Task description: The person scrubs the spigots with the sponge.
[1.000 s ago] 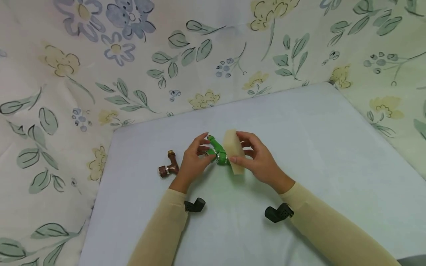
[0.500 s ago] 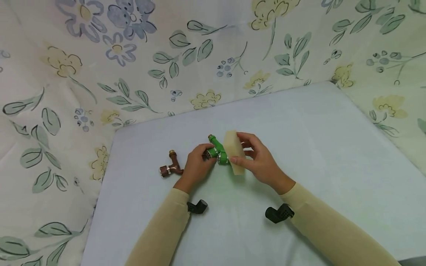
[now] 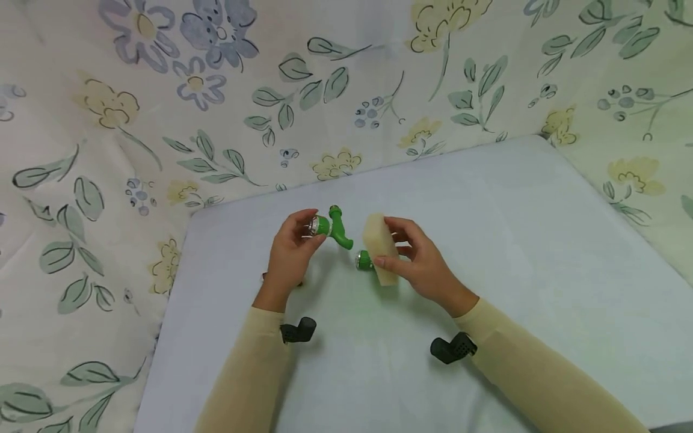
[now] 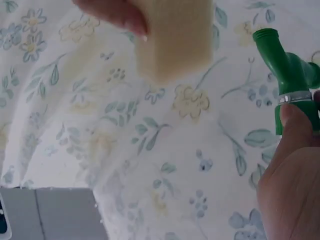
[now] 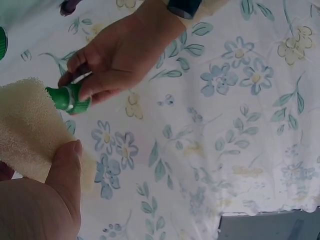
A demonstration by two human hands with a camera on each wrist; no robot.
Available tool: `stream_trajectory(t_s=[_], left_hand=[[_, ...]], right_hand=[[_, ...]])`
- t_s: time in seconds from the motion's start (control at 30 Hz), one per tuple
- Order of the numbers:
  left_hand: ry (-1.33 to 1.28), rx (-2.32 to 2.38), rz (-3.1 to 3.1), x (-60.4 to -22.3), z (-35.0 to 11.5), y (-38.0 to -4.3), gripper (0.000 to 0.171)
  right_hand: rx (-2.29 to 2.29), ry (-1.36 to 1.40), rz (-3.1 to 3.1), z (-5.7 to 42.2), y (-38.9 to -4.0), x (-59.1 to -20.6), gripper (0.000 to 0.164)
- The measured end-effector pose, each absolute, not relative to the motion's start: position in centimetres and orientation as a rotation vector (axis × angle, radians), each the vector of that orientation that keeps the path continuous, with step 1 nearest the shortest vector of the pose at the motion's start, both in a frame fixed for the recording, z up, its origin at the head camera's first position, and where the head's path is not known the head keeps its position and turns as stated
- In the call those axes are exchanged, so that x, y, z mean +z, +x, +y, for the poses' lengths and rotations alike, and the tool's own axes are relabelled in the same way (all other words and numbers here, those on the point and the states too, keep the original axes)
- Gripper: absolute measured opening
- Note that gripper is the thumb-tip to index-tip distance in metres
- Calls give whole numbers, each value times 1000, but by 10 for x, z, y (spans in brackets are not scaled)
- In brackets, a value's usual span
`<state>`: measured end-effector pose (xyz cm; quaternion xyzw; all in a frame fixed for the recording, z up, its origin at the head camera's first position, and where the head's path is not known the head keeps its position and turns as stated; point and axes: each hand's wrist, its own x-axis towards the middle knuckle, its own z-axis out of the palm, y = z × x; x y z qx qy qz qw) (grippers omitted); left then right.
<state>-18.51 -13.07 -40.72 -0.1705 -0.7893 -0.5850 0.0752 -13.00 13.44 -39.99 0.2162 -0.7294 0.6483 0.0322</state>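
My left hand [image 3: 287,255] pinches a green plastic tap [image 3: 338,228] by its knob, with finger and thumb around the silver-banded end. The tap is raised above the table, its spout pointing toward the sponge; the left wrist view shows its body [image 4: 280,62] and my thumb on the knob. My right hand [image 3: 428,261] grips a thick cream sponge [image 3: 379,246] upright, thumb on the near face [image 5: 30,125]. Beside the sponge's lower left, the knob of a second green tap [image 3: 364,260] shows; the rest is hidden behind the sponge. A brown tap [image 3: 264,277] is mostly covered by my left wrist.
Everything lies over a white-covered table [image 3: 514,240]. Floral cloth [image 3: 379,72] hangs behind it and along both sides. A small black camera is worn on each wrist.
My left hand took hold of one green tap beside the sponge and lifted it up and to the left, away from the other. The right hand with the sponge stays put.
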Motion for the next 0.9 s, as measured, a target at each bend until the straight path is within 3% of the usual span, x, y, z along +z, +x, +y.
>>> stream_trajectory(t_s=[0.23,0.9], left_hand=[[-739,-1986,-2179,-363,-130,-165,43],[-947,-1968,-2201,-373,-101,-151,40]], right_hand=[[1992,682,-2243,131,-130,-398,64],[1971,729,-2283,122,-128,-403,65]])
